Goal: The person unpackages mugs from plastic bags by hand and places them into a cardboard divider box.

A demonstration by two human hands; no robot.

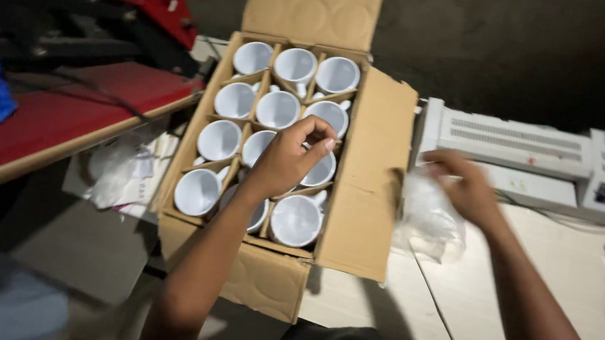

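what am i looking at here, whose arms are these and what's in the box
This is one picture from a camera worn on a person's head, looking down at their own two bare hands. No machine is involved. An open cardboard box holds white mugs in cardboard compartments. The left hand reaches into the box over the mugs, fingers curled; what it grips is hidden. The right hand, blurred, touches a crumpled clear plastic bag on the pale table. Behind it sits a white flat machine.

mugs (219, 140): white | box (369, 175): brown | table (50, 120): red | bag (431, 214): seemingly clear
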